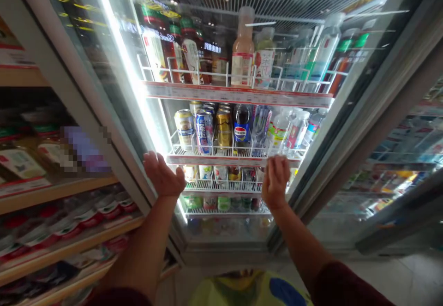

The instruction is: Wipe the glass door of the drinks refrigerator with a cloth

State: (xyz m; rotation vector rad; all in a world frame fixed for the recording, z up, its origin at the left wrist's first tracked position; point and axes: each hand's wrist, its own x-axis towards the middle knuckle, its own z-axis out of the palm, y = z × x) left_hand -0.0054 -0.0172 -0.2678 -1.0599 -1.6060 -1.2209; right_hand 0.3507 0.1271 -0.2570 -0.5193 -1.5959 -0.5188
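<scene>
My left hand [164, 175] is raised in front of the drinks cooler, near the left side of its glass front. Its fingers are stretched out, the thumb stands apart, and nothing is in it. My right hand [276, 181] is held up at the right side, before the lower shelves. Its fingers lie close together and bend slightly at the tips; no held object shows. Between and above the hands, a shelf carries a white-and-gold can [184, 128], a blue can [204, 131], a gold can [224, 128] and a dark cola bottle [241, 128] with a blue label.
Taller bottles, including a pink one [242, 50], stand on the wire shelf above. Wooden shelves [62, 193] with packaged goods run along the left. More cooler shelving [398, 158] shows at right. Yellow cloth [249, 290] is visible below, at the bottom edge.
</scene>
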